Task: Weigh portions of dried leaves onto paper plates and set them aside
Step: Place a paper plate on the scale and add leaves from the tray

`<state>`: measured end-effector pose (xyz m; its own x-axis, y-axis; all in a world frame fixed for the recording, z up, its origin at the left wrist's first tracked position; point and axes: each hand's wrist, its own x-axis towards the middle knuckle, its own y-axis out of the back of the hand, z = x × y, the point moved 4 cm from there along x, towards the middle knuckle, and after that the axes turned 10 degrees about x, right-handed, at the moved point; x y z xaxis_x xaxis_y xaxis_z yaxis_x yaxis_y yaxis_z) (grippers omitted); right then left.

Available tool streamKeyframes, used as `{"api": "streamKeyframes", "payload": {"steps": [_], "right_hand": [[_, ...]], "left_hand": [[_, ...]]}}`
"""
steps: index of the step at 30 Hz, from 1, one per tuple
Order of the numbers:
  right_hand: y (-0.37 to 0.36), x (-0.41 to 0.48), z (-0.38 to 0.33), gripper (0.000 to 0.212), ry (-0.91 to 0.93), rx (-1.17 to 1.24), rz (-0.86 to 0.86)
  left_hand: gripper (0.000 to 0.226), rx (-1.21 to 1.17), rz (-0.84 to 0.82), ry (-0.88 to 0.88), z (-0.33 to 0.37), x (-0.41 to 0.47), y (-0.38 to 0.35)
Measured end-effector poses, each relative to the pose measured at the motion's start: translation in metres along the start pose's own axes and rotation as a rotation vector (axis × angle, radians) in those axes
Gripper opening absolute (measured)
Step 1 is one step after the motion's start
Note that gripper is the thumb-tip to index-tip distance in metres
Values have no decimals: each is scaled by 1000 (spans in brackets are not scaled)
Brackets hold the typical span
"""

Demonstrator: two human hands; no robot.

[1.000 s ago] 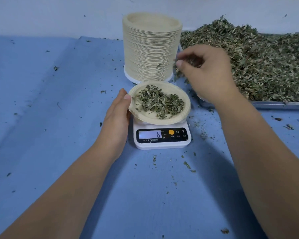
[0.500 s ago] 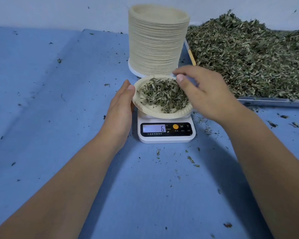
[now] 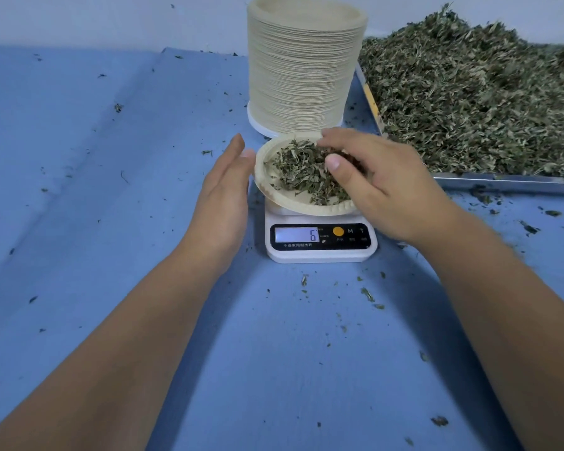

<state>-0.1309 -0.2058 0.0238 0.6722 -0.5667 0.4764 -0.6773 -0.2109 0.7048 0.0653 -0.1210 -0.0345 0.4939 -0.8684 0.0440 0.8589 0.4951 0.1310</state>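
Nearest in, leaf crumbs (image 3: 367, 294) lie on the blue table (image 3: 111, 222) at 6 o'clock of the scale (image 3: 319, 255). The readout shows 6, same as half a second ago and a full second ago.

On the scale sits the plate (image 3: 306, 208) with its portion of leaves (image 3: 293, 174), right where it was.

Left hand (image 3: 225, 190) is at the plate's 9 o'clock, flat, fingers straight, gripping nothing. A second ago its thumb lay against the rim. Now the thumb tip is just beside it, and I can't tell if they touch.

Here's the big change! Right hand (image 3: 388, 187) was out at the heap (image 3: 469, 92) a second ago, pinching leaves, then reached the plate's far rim. Now it has dropped in from 3 o'clock and covers the plate's right half. The fingers curl over the pile and the thumb (image 3: 334, 164) points onto it. Whether it grasps leaves, plate or nothing, I can't tell.

At 12 o'clock of the scale stands the tall stack (image 3: 303, 76) of plates. At 2 o'clock the tray (image 3: 502, 183) holds the heap.
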Motion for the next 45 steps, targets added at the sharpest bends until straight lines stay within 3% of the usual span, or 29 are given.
{"api": "streamKeyframes", "payload": {"steps": [3, 11, 15, 20, 25, 29, 32, 36, 39, 45], "right_hand": [[10, 0, 8, 39, 0, -53, 118], [42, -4, 48, 31, -254, -216, 309], [45, -7, 63, 29, -399, -354, 213], [40, -7, 62, 29, -486, -416, 70], [42, -7, 55, 29, -456, -398, 127], [39, -4, 39, 28, -282, -346, 233], [30, -2, 29, 34, -219, -341, 204], [22, -2, 23, 30, -223, -283, 175], [19, -2, 17, 27, -217, -237, 201], [6, 2, 0, 24, -184, -55, 222]], "left_hand": [[92, 12, -11, 1, 0, -1, 0], [97, 48, -67, -19, 2, -3, -4], [96, 55, -70, 5, 5, -6, -5], [77, 109, -94, -3, 7, -8, -6], [77, 110, -70, 30, 7, -8, -7], [79, -86, -49, 124, 6, -10, -10], [77, -201, -57, 162, 8, -10, -12], [56, -252, -57, 181, 10, -9, -15], [59, -262, -17, 173, 12, -8, -12], [45, -407, 263, 234, 19, -8, 12]]}}
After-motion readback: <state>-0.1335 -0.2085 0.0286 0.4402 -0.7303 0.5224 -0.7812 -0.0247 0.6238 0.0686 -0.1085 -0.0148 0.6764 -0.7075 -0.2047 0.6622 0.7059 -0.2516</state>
